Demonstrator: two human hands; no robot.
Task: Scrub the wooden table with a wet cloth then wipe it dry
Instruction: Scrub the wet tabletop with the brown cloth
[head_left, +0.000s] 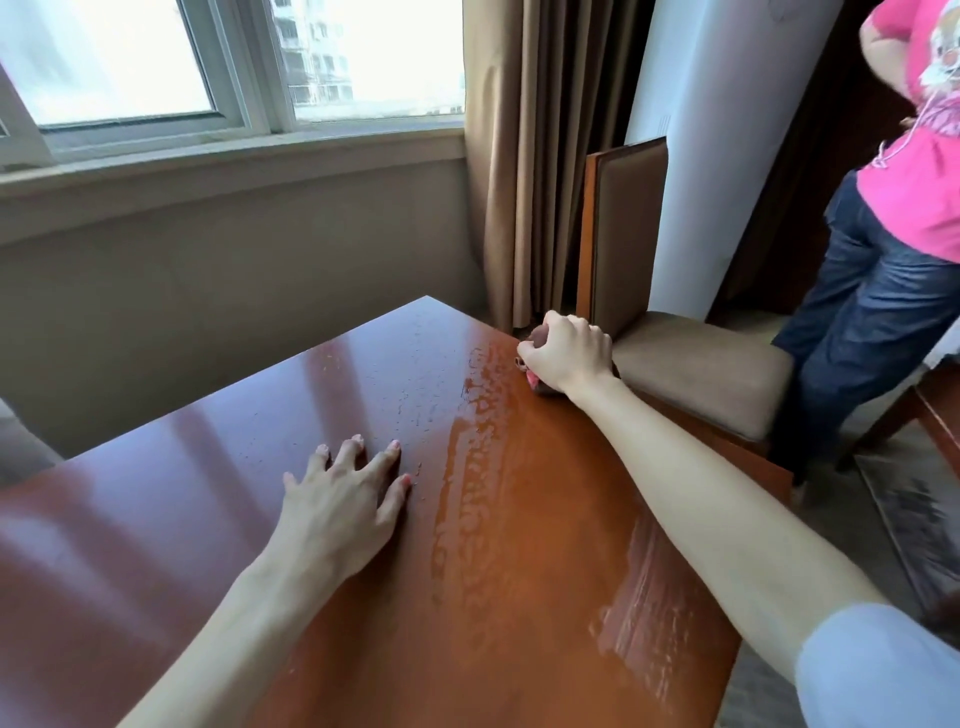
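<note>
Right hand (566, 353) at the far right edge of the tabletop (218, 488), its fingers (582, 330) curled tightly round a bunched cloth (535, 382); only a brownish fold and a pink scrap of the cloth show beneath the fist, the rest being hidden by the hand. Left hand (345, 493) flat on the tabletop nearer the middle, fingers spread and straight, fingertips touching the wood. A wet streaked band (467, 478) runs from the cloth back along the right side of the surface; the left part shows scattered droplets and window reflections. The far corner of the tabletop points toward the wall below the window (156, 57), with a gap between them. An upholstered chair (696, 374) stands just beside the right edge, close to the gripping hand, in front of a curtain (540, 156). A second person (904, 249), cut off by the frame, stands beyond the chair. The near edge of the tabletop lies out of view.
</note>
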